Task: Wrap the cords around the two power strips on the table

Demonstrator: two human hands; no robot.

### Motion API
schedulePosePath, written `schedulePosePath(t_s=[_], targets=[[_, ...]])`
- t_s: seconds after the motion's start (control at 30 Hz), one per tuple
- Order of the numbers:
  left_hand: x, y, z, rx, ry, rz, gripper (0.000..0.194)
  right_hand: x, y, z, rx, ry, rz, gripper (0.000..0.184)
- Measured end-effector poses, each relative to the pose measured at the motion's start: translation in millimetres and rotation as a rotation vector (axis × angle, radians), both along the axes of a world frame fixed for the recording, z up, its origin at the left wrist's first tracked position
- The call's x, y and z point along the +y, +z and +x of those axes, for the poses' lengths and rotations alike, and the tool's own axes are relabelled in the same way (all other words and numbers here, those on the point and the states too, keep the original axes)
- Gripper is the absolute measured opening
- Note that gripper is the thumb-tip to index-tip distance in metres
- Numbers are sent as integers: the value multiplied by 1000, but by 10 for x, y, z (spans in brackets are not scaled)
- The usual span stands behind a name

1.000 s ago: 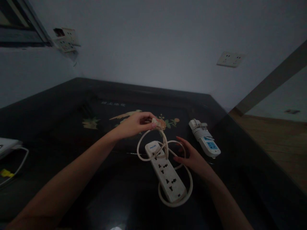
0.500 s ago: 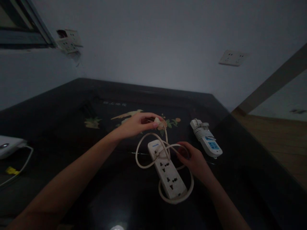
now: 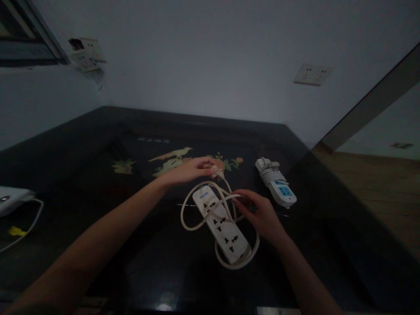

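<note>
A white power strip [image 3: 225, 236] with several sockets lies slantwise on the dark tabletop, its white cord [image 3: 189, 227] looped loosely over and around it. Beyond its far end, my left hand [image 3: 200, 168] pinches the plug [image 3: 217, 171] at the cord's end. My right hand [image 3: 259, 214] is closed, thumb and fingers around a stretch of the cord just right of the strip. Part of the right fingers is hidden behind the cord.
To the right lies a second power strip [image 3: 282, 192] with blue sockets, its grey cord [image 3: 273, 175] wound round it. A white device [image 3: 15, 199] with a cable and yellow tag [image 3: 16, 231] sits at far left. Wall sockets [image 3: 312, 74] are behind the dark table [image 3: 157, 258].
My right hand has moved a little left and now grips the cord closer to the strip. The left hand still holds the plug, now tilted lower. The view has shifted slightly.
</note>
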State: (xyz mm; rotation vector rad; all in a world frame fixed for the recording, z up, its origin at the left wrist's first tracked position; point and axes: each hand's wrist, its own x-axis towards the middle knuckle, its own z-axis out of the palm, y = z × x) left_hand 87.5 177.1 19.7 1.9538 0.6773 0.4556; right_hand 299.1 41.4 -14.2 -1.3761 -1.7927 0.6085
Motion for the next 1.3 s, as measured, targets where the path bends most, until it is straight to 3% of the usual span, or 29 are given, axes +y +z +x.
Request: schedulePosePath(t_s=[0.3, 0.4, 0.5, 0.6, 0.8, 1.03, 1.3], targets=[[138, -286, 50, -406, -85, -577, 24, -13, -4, -21, 9, 35, 14, 18], [183, -382, 54, -491, -33, -717, 27, -18, -8, -16, -8, 26, 31, 18], [161, -448, 86, -467, 6, -840, 28, -28, 4, -28, -29, 36, 53, 18], [93, -468, 125, -371, -46, -909, 29, -38, 12, -57, -31, 45, 87, 16], [36, -504, 192, -278, -102, -879, 34, -29, -29, -84, 2, 37, 112, 16], [-2, -605, 266, -209, -65, -805, 21, 12, -86, -84, 7, 10, 116, 15], [-36, -497, 273, 99, -225, -384, 29, 73, -158, -79, 15, 26, 46, 16]])
